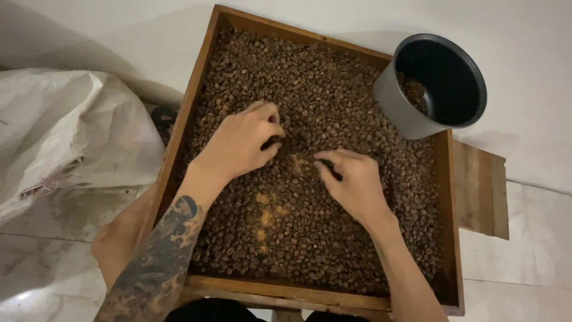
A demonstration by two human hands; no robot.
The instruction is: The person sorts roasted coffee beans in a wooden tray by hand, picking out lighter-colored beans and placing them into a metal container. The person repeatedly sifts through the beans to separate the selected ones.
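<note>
Sorting is in hand: brown beans (333, 89) are spread across a shallow wooden tray (205, 59) and are being picked over near its middle. The left hand (241, 143) is curled, fingertips pressed into the layer and seemingly pinched on a bean, though the dim view leaves that uncertain. The right hand (351, 179) is laid on the beans with thumb and forefinger drawn close together, perhaps nipping one as well. Bare wood is exposed in small patches between the hands. A dark pot (390, 95), with a few beans inside, is perched on the tray's far right corner; a light, careful pinch and a reach to that corner seem called for. A white sack (65, 125) lies left.
</note>
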